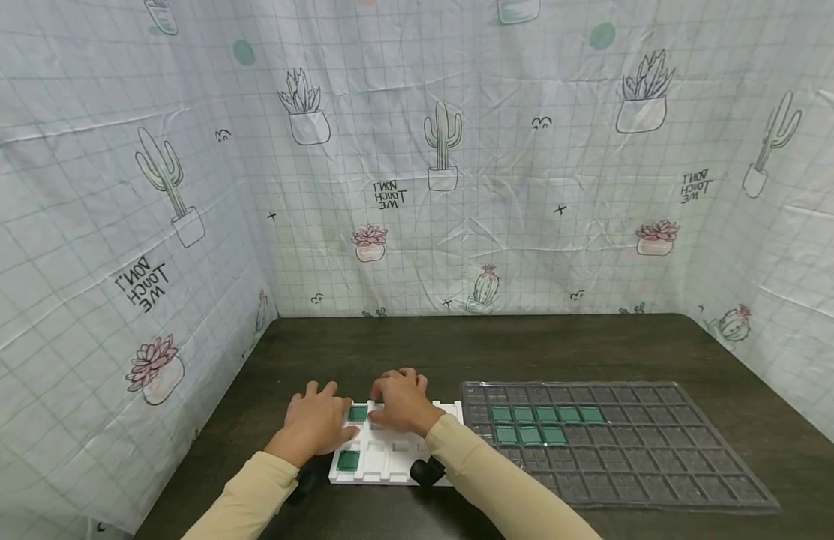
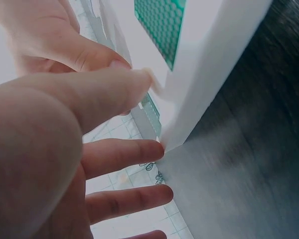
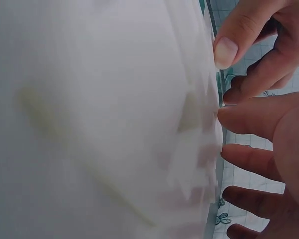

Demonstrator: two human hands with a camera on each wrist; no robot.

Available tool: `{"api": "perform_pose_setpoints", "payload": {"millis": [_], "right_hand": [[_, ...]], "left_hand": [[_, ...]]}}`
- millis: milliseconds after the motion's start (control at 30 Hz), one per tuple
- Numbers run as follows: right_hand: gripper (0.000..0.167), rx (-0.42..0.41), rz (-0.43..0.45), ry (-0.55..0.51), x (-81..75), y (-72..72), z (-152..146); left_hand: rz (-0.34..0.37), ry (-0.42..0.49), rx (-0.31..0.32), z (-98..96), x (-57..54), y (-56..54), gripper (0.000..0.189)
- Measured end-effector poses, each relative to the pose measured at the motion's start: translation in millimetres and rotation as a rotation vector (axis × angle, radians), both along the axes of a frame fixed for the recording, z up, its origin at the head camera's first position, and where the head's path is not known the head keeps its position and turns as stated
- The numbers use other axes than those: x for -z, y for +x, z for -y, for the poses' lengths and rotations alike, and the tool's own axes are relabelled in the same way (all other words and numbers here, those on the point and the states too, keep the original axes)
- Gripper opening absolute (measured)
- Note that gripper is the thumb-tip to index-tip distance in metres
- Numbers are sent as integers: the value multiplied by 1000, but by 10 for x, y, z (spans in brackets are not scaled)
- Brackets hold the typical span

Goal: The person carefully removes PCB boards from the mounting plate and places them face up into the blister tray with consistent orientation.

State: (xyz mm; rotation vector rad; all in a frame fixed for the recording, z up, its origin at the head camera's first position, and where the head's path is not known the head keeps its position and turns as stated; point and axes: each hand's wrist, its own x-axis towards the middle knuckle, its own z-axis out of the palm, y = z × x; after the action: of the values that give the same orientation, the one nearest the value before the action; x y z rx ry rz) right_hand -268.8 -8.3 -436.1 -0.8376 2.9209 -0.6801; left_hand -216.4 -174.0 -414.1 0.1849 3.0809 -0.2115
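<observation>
A white tray with square recesses [image 1: 376, 474] lies in front of me. One green square piece [image 1: 358, 412] sits in its far left recess, another green square piece [image 1: 348, 460] in its near left one. My left hand [image 1: 316, 420] rests at the tray's left edge, fingers extended and thumb over the tray. Over the tray's far side my right hand [image 1: 400, 401] reaches with bent fingers, thumb close to the far left recesses. In the right wrist view its fingertips [image 3: 231, 157] meet the tray's far edge; I see no piece between them.
Right of the white tray lies a clear plastic tray [image 1: 646, 480] with many compartments, several holding green square pieces [image 1: 545, 414]. A black wrist camera [image 1: 427, 471] hangs over the white tray's front edge. Patterned cloth [image 1: 417, 150] surrounds the dark table [image 1: 363, 345].
</observation>
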Motion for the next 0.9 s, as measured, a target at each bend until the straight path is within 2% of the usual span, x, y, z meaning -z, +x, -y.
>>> {"api": "perform_pose_setpoints", "payload": {"millis": [667,900], "right_hand": [[16,-36,17,72,-81,-32,118],[17,-19,19,115,-86,-50,188]], "left_hand": [[1,30,-3,21,18,12,53],[-16,39,-11,8,31,6,53]]}}
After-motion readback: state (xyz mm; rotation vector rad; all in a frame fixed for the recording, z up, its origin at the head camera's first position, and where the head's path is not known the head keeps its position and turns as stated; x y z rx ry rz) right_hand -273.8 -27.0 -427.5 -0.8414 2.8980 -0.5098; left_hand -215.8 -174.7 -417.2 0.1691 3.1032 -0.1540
